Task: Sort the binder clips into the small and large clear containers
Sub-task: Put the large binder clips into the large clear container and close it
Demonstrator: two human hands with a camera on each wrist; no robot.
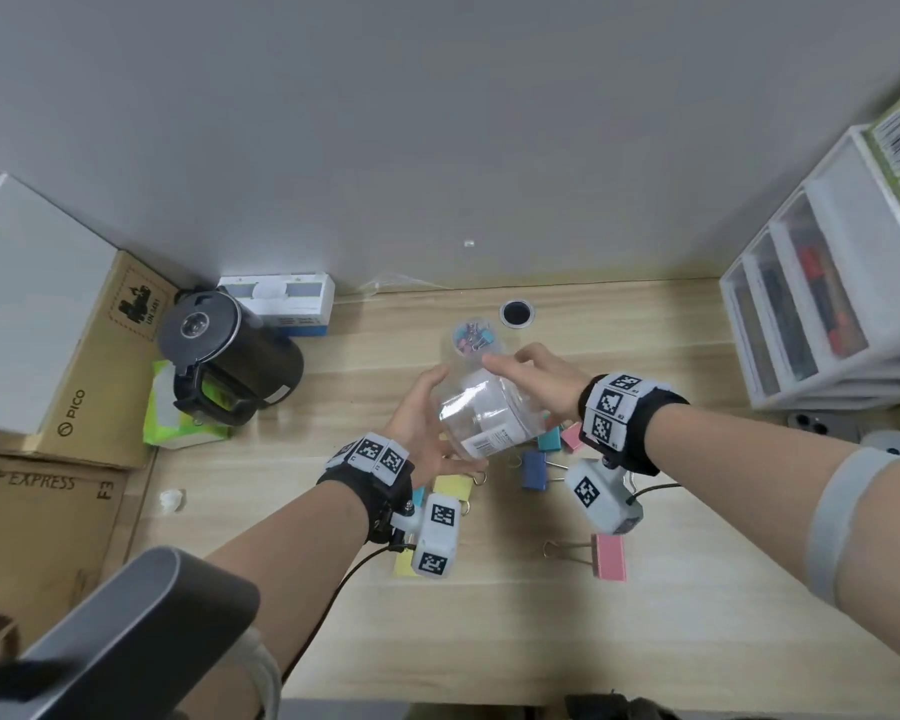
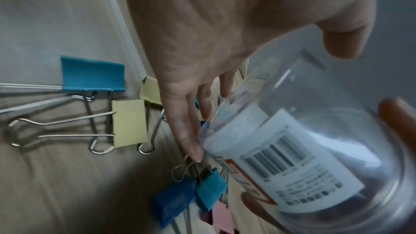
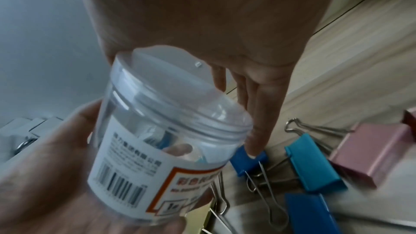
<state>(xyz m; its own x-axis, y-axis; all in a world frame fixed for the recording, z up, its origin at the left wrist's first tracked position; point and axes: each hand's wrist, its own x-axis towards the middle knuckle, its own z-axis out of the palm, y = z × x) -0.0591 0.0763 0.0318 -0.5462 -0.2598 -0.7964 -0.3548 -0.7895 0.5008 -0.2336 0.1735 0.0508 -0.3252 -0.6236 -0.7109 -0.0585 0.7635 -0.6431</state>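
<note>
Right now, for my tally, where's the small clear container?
Head view, centre: the small clear container stands beyond the large clear jar, left of the black cable hole.

left arm: reaches forward from lower left | left grip [image 1: 427,423]: palm turned up, thumb and fingers cupped round base of jar [image 1: 489,418] | right arm: reaches in from right | right grip [image 1: 541,376]: palm over jar lid, fingers straight

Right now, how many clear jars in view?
2. The large jar is held tilted between the left hand and right hand; the small jar stands on the desk behind it, clips inside. No others visible.
</note>
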